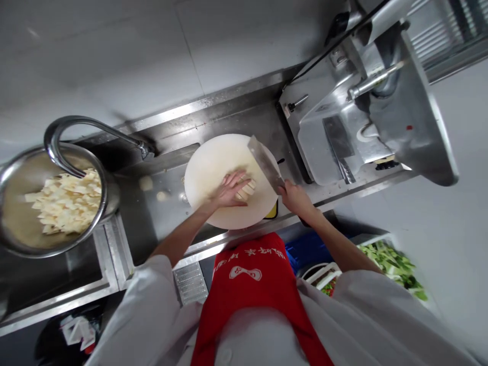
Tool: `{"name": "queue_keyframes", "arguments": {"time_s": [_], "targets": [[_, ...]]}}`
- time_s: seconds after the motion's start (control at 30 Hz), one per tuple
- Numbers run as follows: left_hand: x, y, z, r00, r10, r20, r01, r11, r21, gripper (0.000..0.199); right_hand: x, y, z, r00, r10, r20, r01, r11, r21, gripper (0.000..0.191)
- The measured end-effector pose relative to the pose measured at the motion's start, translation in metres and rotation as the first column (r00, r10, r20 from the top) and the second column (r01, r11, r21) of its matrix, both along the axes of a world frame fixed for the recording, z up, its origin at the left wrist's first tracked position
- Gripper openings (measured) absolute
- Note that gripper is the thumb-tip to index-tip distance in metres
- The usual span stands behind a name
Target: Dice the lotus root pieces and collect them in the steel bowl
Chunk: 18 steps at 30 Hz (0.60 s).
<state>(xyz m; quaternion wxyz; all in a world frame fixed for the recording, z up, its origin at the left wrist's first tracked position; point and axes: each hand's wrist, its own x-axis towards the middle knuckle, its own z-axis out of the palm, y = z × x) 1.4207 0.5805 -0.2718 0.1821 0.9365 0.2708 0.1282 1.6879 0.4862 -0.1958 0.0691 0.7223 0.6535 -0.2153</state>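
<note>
My right hand [294,197] is wrapped round the handle of a cleaver [266,163], whose broad blade reaches over the right side of a round white cutting board [208,152]. Fingers spread, my left hand [232,190] rests at the middle of the board, against pale sliced vegetable pieces [247,189]. The hand partly covers these pieces, and I cannot tell their exact kind. The blade stands apart from them, to their right.
At left, a large metal pot [104,203] holds pale cut pieces [70,201] under a curved faucet [82,121]. A metal slicing machine [412,107] stands at right, with another cleaver [339,145] lying beside it. Greens [396,267] fill a crate below right.
</note>
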Motion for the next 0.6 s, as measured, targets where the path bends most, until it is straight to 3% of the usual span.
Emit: {"name": "queue_keyframes", "arguments": {"time_s": [0.1,0.17,0.2,0.27,0.3,0.37,0.4,0.47,0.6], "targets": [[0.008,0.025,0.007,0.956,-0.278,-0.098,0.271,0.959,-0.078,0.095,0.008,-0.025,-0.006,0.995,-0.087,0.045,0.090,0.993,-0.073,0.034],[0.012,0.023,0.004,0.960,-0.258,-0.111,0.248,0.964,-0.094,0.092,-0.001,-0.039,-0.013,0.991,-0.125,0.055,0.131,0.984,-0.122,0.033],[0.013,0.015,0.001,0.980,-0.169,-0.102,0.161,0.984,-0.080,0.091,-0.009,-0.045,-0.017,0.988,-0.142,0.054,0.148,0.980,-0.136,0.033],[0.015,-0.012,-0.008,0.989,0.139,-0.054,-0.141,0.990,-0.028,0.090,-0.030,-0.054,-0.023,0.987,-0.160,0.032,0.163,0.975,-0.152,0.034],[0.016,-0.029,-0.011,0.949,0.315,-0.021,-0.315,0.949,-0.002,0.089,-0.041,-0.056,-0.025,0.987,-0.159,0.014,0.159,0.975,-0.158,0.034],[0.018,-0.060,-0.016,0.815,0.579,0.030,-0.580,0.815,0.018,0.082,-0.064,-0.058,-0.026,0.991,-0.129,-0.036,0.121,0.979,-0.164,0.031],[0.019,-0.072,-0.017,0.757,0.652,0.044,-0.653,0.757,0.014,0.075,-0.074,-0.057,-0.026,0.994,-0.093,-0.063,0.082,0.984,-0.159,0.030],[0.021,-0.087,-0.018,0.695,0.717,0.061,-0.718,0.696,-0.003,0.060,-0.090,-0.055,-0.025,0.995,0.010,-0.103,-0.024,0.990,-0.141,0.029],[0.018,-0.088,-0.016,0.693,0.714,0.097,-0.717,0.697,-0.017,0.052,-0.105,-0.052,-0.027,0.985,0.140,-0.105,-0.155,0.976,-0.151,0.032]]}}
